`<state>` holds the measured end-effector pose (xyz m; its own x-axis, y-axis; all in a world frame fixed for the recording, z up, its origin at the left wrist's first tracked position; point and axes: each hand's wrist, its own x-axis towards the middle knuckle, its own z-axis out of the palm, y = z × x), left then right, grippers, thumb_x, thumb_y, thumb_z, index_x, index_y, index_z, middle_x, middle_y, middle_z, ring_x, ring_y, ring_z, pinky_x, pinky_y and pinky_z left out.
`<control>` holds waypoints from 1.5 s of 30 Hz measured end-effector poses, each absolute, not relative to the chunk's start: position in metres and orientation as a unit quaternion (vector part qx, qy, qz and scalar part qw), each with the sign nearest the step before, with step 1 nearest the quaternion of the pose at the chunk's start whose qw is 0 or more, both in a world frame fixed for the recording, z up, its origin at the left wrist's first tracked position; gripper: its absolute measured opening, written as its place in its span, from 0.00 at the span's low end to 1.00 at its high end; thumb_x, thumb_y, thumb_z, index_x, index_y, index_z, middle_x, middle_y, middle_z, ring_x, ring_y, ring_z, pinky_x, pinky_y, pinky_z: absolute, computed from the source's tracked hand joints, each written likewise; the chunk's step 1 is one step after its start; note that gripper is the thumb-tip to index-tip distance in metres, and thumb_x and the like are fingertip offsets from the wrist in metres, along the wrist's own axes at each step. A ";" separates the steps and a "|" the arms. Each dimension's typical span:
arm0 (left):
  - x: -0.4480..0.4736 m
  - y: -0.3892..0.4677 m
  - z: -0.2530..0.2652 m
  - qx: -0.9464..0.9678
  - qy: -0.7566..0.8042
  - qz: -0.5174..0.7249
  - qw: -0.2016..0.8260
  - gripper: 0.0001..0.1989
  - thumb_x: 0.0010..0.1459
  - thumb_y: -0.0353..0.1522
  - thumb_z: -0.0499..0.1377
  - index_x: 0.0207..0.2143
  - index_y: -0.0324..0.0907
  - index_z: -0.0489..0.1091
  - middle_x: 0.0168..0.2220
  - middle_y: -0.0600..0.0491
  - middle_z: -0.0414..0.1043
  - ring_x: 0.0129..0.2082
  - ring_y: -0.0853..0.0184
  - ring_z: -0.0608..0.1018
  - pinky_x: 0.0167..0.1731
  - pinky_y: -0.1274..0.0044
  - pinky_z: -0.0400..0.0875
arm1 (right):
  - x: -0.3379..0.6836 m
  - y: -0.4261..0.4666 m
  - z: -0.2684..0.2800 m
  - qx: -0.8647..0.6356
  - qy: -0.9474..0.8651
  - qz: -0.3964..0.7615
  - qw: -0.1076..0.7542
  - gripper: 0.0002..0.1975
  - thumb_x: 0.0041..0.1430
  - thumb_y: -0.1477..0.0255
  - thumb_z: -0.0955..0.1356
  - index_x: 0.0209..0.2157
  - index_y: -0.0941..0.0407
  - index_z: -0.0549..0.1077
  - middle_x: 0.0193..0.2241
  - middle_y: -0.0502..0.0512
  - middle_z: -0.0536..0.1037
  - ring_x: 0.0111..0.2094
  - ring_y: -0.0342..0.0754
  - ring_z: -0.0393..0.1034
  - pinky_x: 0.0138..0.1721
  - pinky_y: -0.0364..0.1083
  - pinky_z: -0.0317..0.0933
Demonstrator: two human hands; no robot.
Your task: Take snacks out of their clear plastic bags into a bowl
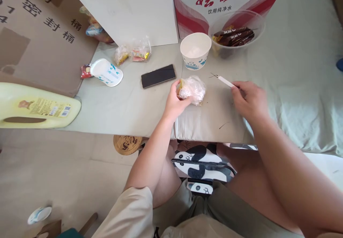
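Observation:
My left hand is closed around a crumpled bundle of clear plastic wrap with something yellow at its left edge. The bundle rests on the cloth near the table's front. To its right, my right hand pinches a slim white-handled tool. A thin dark tip points away from me to the left, and fine dark strands lie by it; the tool's exact kind cannot be made out. Just behind the bundle stands an upright white paper cup with blue print. A black phone lies left of it.
A clear plastic bowl holds several dark-wrapped snacks before a red-and-white carton. At left are a tipped paper cup, small plastic packets, a pale yellow jug and a large cardboard box. A white box stands behind.

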<state>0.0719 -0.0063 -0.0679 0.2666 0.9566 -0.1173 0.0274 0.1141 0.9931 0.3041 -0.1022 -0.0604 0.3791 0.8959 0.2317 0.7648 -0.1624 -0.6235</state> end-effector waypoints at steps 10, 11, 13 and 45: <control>0.078 -0.003 -0.061 0.532 0.445 0.428 0.579 0.40 0.45 0.39 0.75 0.60 0.52 0.66 0.46 0.49 0.78 0.53 0.53 0.80 0.56 0.62 0.73 | 0.288 -0.105 -0.051 -0.710 -0.614 0.141 0.314 0.15 0.64 0.65 0.64 0.41 0.50 0.83 0.33 0.56 0.79 0.32 0.52 0.72 0.34 0.50 0.62; 0.076 0.000 -0.061 0.528 0.454 0.436 0.569 0.40 0.46 0.40 0.74 0.61 0.53 0.64 0.46 0.49 0.77 0.53 0.53 0.80 0.56 0.62 0.73 | 0.295 -0.106 -0.054 -0.727 -0.602 0.134 0.303 0.14 0.63 0.65 0.65 0.39 0.50 0.83 0.32 0.56 0.79 0.32 0.53 0.72 0.34 0.50 0.63; 0.072 0.004 -0.060 0.544 0.470 0.438 0.540 0.38 0.50 0.39 0.73 0.62 0.54 0.63 0.48 0.49 0.76 0.55 0.54 0.78 0.56 0.62 0.73 | 0.309 -0.107 -0.058 -0.765 -0.571 0.110 0.277 0.13 0.62 0.66 0.66 0.39 0.50 0.83 0.33 0.58 0.80 0.34 0.56 0.72 0.36 0.53 0.64; 0.062 0.014 -0.058 0.562 0.514 0.448 0.469 0.03 0.54 0.29 0.57 0.30 0.44 0.71 0.35 0.53 0.76 0.35 0.67 0.78 0.31 0.78 0.71 | 0.306 -0.112 -0.045 -0.682 -0.374 0.136 0.613 0.10 0.58 0.75 0.62 0.31 0.54 0.75 0.35 0.55 0.79 0.42 0.55 0.75 0.49 0.59 0.68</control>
